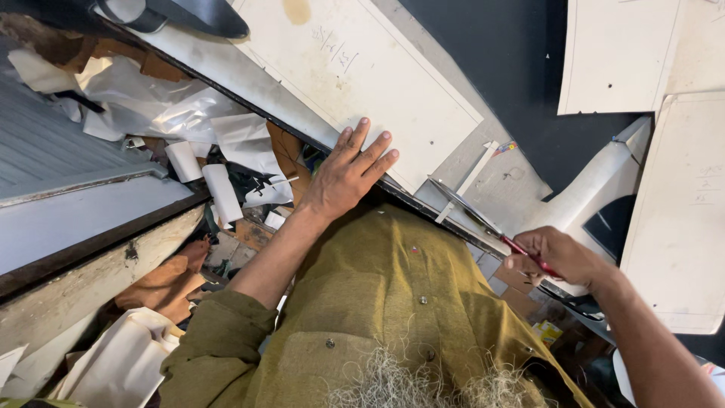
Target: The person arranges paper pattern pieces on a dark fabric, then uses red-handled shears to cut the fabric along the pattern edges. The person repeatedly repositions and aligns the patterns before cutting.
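The person stands pressed up against a worn grey worktable [226, 72], its dark metal edge running slantwise across the view. The left hand [349, 172] lies flat with fingers spread, palm down on the near corner of a large cream pattern card [355, 68] that has a pencilled border and a brownish stain near its far end. The right hand [555, 257] is curled around the red handles of a pair of scissors [483, 221], whose long blades lie partly parted over the table's edge, tips toward the card; whether they touch the narrow white strip [464, 183] beside them is hard to tell from this angle. A sheet of black material [506, 68] covers the middle of the table, with more cream card pieces [619, 53] laid over it and along the far side [680, 219]. A curved white piece [596, 189] rests near the scissors hand. Beyond the table's edge the floor is a clutter: crumpled white paper and plastic [158, 106], small paper rolls [219, 189], brown leather scraps [170, 283] and cloth. A pale painted ledge [83, 219] with a chipped front runs beside the heap. The person wears an olive button shirt [377, 295]
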